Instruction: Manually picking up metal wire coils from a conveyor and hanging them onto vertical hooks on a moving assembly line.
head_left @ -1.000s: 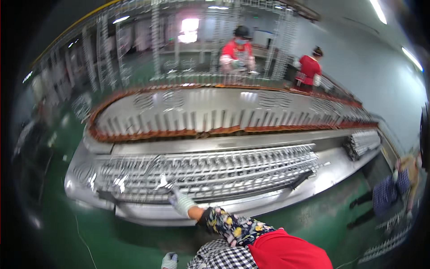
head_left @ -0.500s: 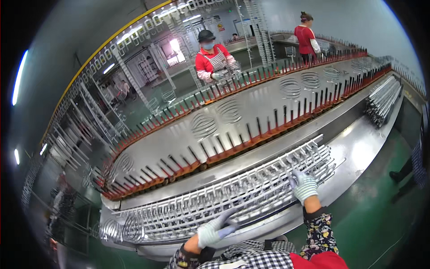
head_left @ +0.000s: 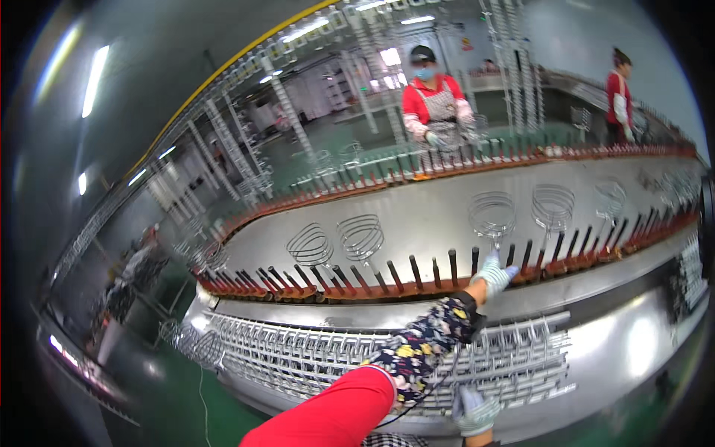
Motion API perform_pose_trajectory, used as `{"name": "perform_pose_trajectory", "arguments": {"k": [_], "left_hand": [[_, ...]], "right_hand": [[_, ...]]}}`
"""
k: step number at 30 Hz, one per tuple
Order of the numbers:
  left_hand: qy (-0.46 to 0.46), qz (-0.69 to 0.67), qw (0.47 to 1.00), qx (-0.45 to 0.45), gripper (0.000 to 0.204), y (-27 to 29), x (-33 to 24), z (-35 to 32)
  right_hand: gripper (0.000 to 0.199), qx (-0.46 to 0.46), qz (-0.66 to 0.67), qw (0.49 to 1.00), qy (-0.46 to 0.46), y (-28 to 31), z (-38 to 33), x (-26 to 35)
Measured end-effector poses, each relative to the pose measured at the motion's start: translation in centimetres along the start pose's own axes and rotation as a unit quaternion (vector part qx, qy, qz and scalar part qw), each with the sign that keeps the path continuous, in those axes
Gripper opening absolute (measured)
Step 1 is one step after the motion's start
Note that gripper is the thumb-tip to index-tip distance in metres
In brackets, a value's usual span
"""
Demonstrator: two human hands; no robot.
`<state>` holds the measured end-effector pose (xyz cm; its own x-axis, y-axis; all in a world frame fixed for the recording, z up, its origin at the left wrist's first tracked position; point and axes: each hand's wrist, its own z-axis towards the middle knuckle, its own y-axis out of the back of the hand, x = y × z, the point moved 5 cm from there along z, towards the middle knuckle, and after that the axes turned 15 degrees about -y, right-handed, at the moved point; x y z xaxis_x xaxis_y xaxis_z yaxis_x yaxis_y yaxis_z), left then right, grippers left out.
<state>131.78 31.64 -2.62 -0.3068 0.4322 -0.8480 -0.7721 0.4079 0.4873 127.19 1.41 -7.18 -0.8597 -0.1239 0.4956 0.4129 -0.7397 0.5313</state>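
Work's shifted: left hand (head_left: 493, 277) up by the wire coil (head_left: 492, 232) beyond the peg row (head_left: 453, 268), right hand (head_left: 478, 415) nearside; can't tell either's fingers.

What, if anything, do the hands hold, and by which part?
Cannot be told: the left hand is at the near end of a wire hoop, grip unclear; the right hand, by metal racks, shows no clear hold.

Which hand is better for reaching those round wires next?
Probably the left hand: it's up by the pegs, just below some round wires. The right hand is farther back, by the metal racks.
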Motion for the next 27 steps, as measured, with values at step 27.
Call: {"name": "perform_pose_trajectory", "arguments": {"k": [27], "left_hand": [[-0.282, 0.346, 0.888, -0.108, 0.025, 12.7, -5.9, -23.0]], "right_hand": [[0.014, 0.008, 0.014, 1.000, -0.022, -0.3, 0.4, -3.4]]}}
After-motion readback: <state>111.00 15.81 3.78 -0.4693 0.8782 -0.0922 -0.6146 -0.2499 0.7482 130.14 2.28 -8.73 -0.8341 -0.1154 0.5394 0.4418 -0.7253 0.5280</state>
